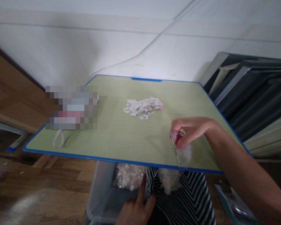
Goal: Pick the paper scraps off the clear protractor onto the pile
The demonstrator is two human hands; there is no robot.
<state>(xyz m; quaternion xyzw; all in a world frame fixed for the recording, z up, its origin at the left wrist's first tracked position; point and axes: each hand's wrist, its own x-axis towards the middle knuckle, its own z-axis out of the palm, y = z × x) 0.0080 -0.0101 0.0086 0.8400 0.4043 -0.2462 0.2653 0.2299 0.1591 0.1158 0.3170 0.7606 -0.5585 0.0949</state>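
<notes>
My right hand (184, 132) is over the right front part of the table, fingers pinched on the upper edge of a thin see-through plastic bag (184, 156). The bag hangs down near the blue table edge. Below that edge, a bundle of pale bits (169, 179) rests on the striped cloth over my lap; whether it belongs to the same bag I cannot tell. My left hand (137, 209) is low, beside the plastic tub (93, 200), index finger stretched out and thumb apart. Near its fingertip, a clear bag of pale and pinkish scraps (130, 176) lies in the tub.
A loose pile of small white paper pieces (144, 107) lies on the green folding table (121, 137). At the left stands a blurred-out object (71, 109) with a white loop (58, 139). Dark folded panels (255, 87) lean at the right. A white cable (140, 53) crosses the wall.
</notes>
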